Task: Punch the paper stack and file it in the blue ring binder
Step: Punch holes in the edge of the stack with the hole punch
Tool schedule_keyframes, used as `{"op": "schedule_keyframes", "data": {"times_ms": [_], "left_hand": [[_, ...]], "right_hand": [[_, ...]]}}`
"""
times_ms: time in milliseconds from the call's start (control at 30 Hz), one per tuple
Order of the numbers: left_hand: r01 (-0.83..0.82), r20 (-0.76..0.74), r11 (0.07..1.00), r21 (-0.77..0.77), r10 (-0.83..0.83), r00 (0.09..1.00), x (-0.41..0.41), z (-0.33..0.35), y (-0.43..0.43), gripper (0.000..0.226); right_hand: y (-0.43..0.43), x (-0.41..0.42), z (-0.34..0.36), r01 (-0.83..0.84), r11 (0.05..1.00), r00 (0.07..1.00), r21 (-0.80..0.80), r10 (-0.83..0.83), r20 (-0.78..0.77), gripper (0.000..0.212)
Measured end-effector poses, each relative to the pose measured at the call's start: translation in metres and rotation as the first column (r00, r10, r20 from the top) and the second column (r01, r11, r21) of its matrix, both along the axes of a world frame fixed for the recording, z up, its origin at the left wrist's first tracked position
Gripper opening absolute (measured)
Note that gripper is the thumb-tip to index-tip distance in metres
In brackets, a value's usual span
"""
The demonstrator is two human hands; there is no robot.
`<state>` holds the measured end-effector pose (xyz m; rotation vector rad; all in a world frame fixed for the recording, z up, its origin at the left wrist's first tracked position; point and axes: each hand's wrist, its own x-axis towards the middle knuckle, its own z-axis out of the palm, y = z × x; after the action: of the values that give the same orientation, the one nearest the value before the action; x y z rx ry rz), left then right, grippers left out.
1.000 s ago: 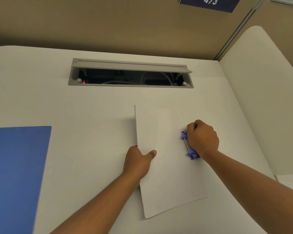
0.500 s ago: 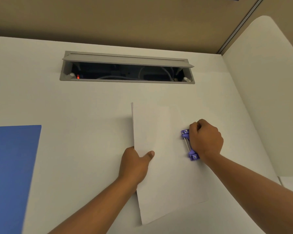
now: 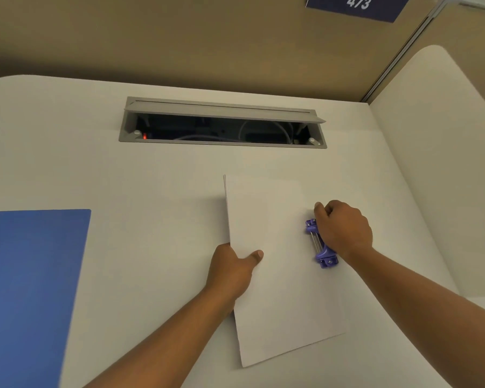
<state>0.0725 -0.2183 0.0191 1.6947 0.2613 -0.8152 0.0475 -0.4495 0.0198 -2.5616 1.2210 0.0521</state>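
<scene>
Paper stack lay mid-desk, nearer the front edge, its right long edge in the purple hole punch. L hand pinched the stack's left edge, thumb on top. R hand was curled over the punch. Vs. 0.5 s ago: stack, punch & both grips unchanged. Only the view had shifted, so the "473" sign showed again, as did more of the blue ring binder, closed, toward the desk's left edge. Open cable hatch sat by the rear edge.
</scene>
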Motion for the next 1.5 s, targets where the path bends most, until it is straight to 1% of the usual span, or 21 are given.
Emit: {"op": "schedule_keyframes", "data": {"times_ms": [133, 200, 233, 300, 367, 433, 467, 500, 567, 633, 700, 767, 833, 933, 1033, 1167, 1233, 1333, 1400, 1433, 1500], "left_hand": [[0.059, 0.073, 0.998, 0.011, -0.06, 0.996, 0.007, 0.011, 0.016, 0.023], [0.055, 0.105, 0.998, 0.01, -0.056, 0.993, 0.011, 0.018, 0.03, 0.024], [0.051, 0.115, 0.999, 0.004, -0.051, 0.992, 0.012, 0.022, 0.038, 0.024], [0.043, 0.136, 0.999, -0.033, -0.038, 0.99, 0.013, 0.03, 0.056, 0.019], [0.036, 0.167, 0.996, -0.085, -0.021, 0.986, 0.01, 0.042, 0.077, 0.014], [0.02, 0.214, 0.989, -0.145, 0.011, 0.977, 0.007, 0.055, 0.095, 0.013], [0.009, 0.243, 0.987, -0.16, 0.031, 0.969, 0.005, 0.061, 0.104, 0.013], [-0.009, 0.28, 0.987, -0.16, 0.054, 0.959, 0.003, 0.068, 0.112, 0.012], [-0.044, 0.366, 0.988, -0.151, 0.098, 0.925, -0.001, 0.08, 0.127, 0.01], [-0.084, 0.457, 0.983, -0.162, 0.15, 0.877, -0.005, 0.092, 0.143, 0.011], [-0.136, 0.541, 0.974, -0.179, 0.214, 0.814, -0.009, 0.099, 0.158, 0.013], [-0.195, 0.604, 0.964, -0.18, 0.265, 0.751, -0.012, 0.098, 0.167, 0.011], [-0.22, 0.63, 0.96, -0.175, 0.281, 0.724, -0.016, 0.094, 0.175, 0.014], [-0.207, 0.59, 0.966, -0.154, 0.258, 0.765, -0.025, 0.083, 0.181, 0.027], [-0.204, 0.556, 0.967, -0.153, 0.255, 0.791, -0.03, 0.076, 0.186, 0.022], [-0.169, 0.494, 0.971, -0.17, 0.232, 0.838, -0.025, 0.078, 0.192, 0.016], [-0.136, 0.42, 0.974, -0.182, 0.202, 0.885, -0.022, 0.08, 0.198, 0.013], [-0.074, 0.326, 0.984, -0.162, 0.124, 0.937, -0.019, 0.088, 0.206, 0.026], [-0.058, 0.286, 0.987, -0.152, 0.1, 0.953, -0.021, 0.092, 0.211, 0.019], [-0.068, 0.283, 0.988, -0.138, 0.106, 0.953, -0.024, 0.092, 0.216, 0.011], [-0.173, 0.248, 0.979, -0.107, 0.195, 0.949, -0.032, 0.084, 0.232, 0.014]], "right_hand": [[-0.004, 0.001, 0.014, -0.032, 0.999, 0.999, -0.02, 0.032, 0.016, 0.051], [-0.001, 0.003, 0.03, -0.03, 0.998, 0.987, -0.055, 0.038, 0.156, 0.048], [0.004, 0.003, 0.039, -0.024, 1.0, 0.968, -0.016, 0.027, 0.251, 0.047], [0.024, 0.0, 0.051, -0.059, 0.98, 0.911, 0.189, -0.025, 0.411, 0.047], [0.055, -0.009, 0.061, -0.173, 0.854, 0.88, 0.491, -0.09, 0.467, 0.049], [0.086, -0.019, 0.068, -0.288, 0.595, 0.895, 0.75, -0.11, 0.432, 0.053], [0.099, -0.024, 0.069, -0.332, 0.487, 0.898, 0.808, -0.098, 0.428, 0.051], [0.113, -0.027, 0.071, -0.376, 0.424, 0.889, 0.824, -0.087, 0.45, 0.046], [0.136, -0.031, 0.073, -0.452, 0.384, 0.84, 0.805, -0.121, 0.529, 0.037], [0.156, -0.032, 0.078, -0.522, 0.385, 0.775, 0.761, -0.159, 0.611, 0.027], [0.173, -0.033, 0.081, -0.584, 0.43, 0.723, 0.689, -0.112, 0.682, 0.016], [0.183, -0.034, 0.082, -0.618, 0.474, 0.687, 0.628, -0.063, 0.724, 0.014], [0.195, -0.038, 0.077, -0.641, 0.46, 0.676, 0.614, -0.04, 0.736, 0.02], [0.207, -0.047, 0.061, -0.636, 0.497, 0.704, 0.59, 0.063, 0.707, 0.03], [0.215, -0.053, 0.055, -0.599, 0.557, 0.742, 0.575, 0.114, 0.661, 0.032], [0.211, -0.055, 0.059, -0.605, 0.604, 0.732, 0.519, 0.164, 0.661, 0.012], [0.209, -0.058, 0.063, -0.589, 0.583, 0.753, 0.559, 0.145, 0.642, 0.01], [0.208, -0.062, 0.069, -0.549, 0.491, 0.808, 0.676, 0.104, 0.58, 0.014], [0.21, -0.064, 0.071, -0.519, 0.448, 0.834, 0.728, 0.082, 0.545, 0.015], [0.211, -0.064, 0.072, -0.502, 0.437, 0.846, 0.747, 0.067, 0.529, 0.017], [0.214, -0.065, 0.07, -0.459, 0.429, 0.868, 0.778, 0.029, 0.496, 0.022]]}}
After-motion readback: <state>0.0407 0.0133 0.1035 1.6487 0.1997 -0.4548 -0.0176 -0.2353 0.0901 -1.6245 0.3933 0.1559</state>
